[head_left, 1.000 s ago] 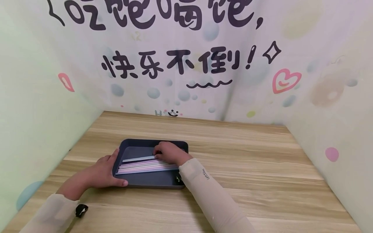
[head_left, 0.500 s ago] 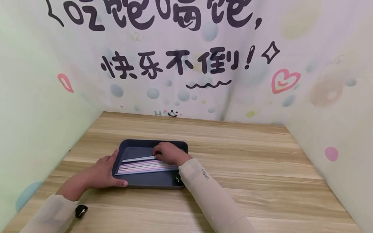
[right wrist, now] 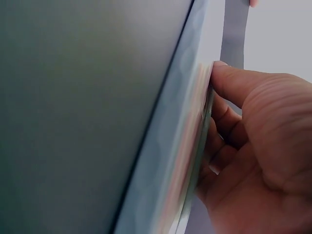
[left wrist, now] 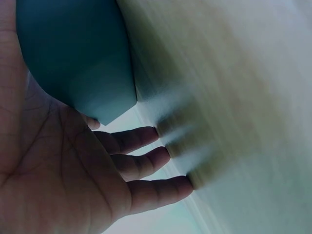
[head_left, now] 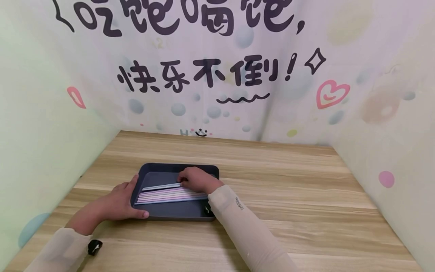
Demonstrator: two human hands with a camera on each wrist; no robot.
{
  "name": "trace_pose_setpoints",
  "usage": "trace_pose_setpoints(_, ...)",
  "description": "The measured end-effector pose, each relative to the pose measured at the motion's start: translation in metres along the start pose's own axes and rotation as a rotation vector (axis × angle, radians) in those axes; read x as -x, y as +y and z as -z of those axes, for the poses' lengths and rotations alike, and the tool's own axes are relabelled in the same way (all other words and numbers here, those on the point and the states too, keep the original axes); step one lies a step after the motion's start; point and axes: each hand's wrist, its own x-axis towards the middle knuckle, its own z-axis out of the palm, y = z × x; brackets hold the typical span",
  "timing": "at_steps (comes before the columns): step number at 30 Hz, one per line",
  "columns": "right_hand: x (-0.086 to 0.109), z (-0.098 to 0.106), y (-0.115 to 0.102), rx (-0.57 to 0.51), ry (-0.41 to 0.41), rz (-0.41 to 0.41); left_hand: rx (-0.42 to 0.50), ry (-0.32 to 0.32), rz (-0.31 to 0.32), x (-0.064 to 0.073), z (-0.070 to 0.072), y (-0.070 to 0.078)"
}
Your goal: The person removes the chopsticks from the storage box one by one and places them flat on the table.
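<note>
A dark grey rectangular tray (head_left: 176, 209) lies on the table in the head view. In it several long thin pastel sticks (head_left: 163, 196), pink, white and pale blue, lie side by side, their left ends near the tray's left wall. My left hand (head_left: 119, 198) rests against the tray's left end, thumb along the front rim; in the left wrist view its extended fingers (left wrist: 161, 190) touch the table. Over the tray, my right hand (head_left: 197, 178) pinches a pale blue stick (head_left: 161, 186) slightly behind the row. The right wrist view shows its thumb on the sticks' edge, other fingers curled beneath.
The wood-grain table (head_left: 289, 196) extends to the right and behind the tray. A printed white wall (head_left: 210, 105) closes off the back, with side walls at left and right. A black wrist device (head_left: 94, 247) sits at the left sleeve.
</note>
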Motion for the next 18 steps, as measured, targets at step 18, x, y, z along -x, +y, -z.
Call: trace_pose_setpoints(18, 0.0037, 0.0043, -0.0041, 0.011, 0.024, 0.025, 0.001, -0.009, 0.016, -0.0008, -0.0001, 0.0006)
